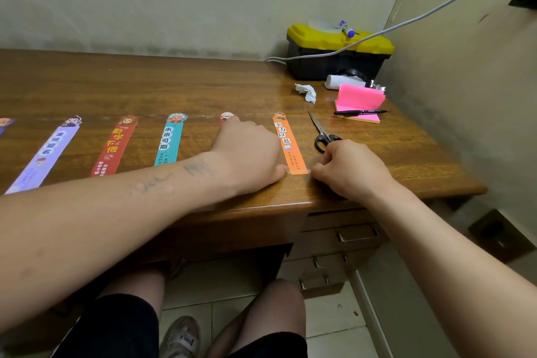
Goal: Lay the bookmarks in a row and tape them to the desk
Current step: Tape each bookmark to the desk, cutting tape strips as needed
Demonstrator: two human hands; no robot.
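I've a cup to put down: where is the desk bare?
Bare: the desk strip between the bookmarks' tops and the back wall, left of the toolbox. Crowded: the right rear corner (tissue, sticky notes, pen, scissors); the front edge holds bookmarks, left hand and right hand.

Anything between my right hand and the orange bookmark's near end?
Nothing visible. The right hand sits right beside the near end of the orange bookmark; the scissors lie farther back, off to its right.
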